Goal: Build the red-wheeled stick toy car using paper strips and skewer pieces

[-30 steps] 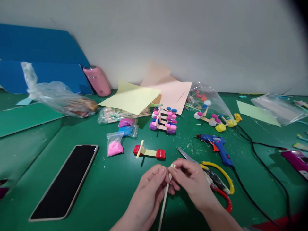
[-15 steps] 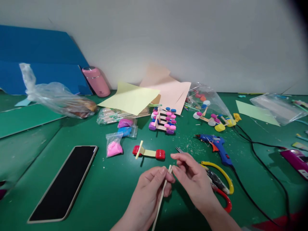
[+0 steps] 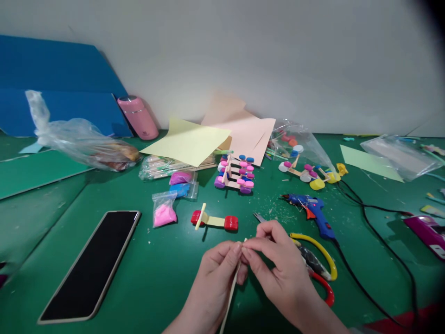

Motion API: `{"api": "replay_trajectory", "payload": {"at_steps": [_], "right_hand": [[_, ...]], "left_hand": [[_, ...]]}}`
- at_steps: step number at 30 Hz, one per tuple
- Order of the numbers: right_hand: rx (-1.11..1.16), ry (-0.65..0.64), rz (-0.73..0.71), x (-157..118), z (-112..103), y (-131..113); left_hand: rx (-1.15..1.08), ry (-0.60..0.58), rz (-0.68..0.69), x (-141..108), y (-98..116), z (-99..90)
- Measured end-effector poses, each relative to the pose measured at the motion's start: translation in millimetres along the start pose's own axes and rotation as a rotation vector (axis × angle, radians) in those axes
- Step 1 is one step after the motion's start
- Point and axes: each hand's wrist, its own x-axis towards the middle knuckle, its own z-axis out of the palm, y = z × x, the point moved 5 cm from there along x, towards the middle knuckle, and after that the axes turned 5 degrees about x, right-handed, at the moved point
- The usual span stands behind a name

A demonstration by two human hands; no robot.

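Observation:
A thin pale stick (image 3: 227,304) slants up from the bottom edge into my left hand (image 3: 213,273), whose thumb and fingers are closed on it. At its upper tip, my right hand (image 3: 281,264) pinches with thumb and forefinger, touching the left fingertips. Most of that tip is hidden by the fingers. Just beyond the hands lies a small craft model (image 3: 216,221) with red rounded ends, a pale yellow strip and an upright stick. A hand tool with yellow and red handles (image 3: 328,254) lies partly behind my right hand.
A blue glue gun (image 3: 306,202) with a black cord lies at right. Several small models (image 3: 236,176) stand behind, near paper sheets (image 3: 194,139). At left are a phone (image 3: 92,264), bags of coloured clay (image 3: 165,213), a plastic bag (image 3: 79,139) and a pink bottle (image 3: 139,118).
My right thumb and forefinger have moved left and closed on the stick's upper end, against my left fingertips. Before, the right fingers were apart and the tip showed more.

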Motion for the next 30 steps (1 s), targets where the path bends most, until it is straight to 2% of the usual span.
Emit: {"api": "replay_trajectory", "payload": {"at_steps": [5, 14, 23, 30], "right_hand": [[-0.111, 0.023, -0.014, -0.7, 2.1, -1.4], [-0.08, 0.065, 0.034, -1.1, 5.2, -0.4], [0.047, 0.179, 0.059, -1.3, -6.5, 9.5], [0.232, 0.175, 0.144, -6.6, -15.4, 16.7]], "left_hand": [[-0.011, -0.003, -0.012, 0.5, -0.3, 1.1], [-0.024, 0.002, -0.037, -0.3, 1.8, 1.4], [-0.09, 0.036, -0.065, -2.6, 5.1, 2.6], [-0.126, 0.063, -0.062, -1.2, 6.1, -1.1]]}}
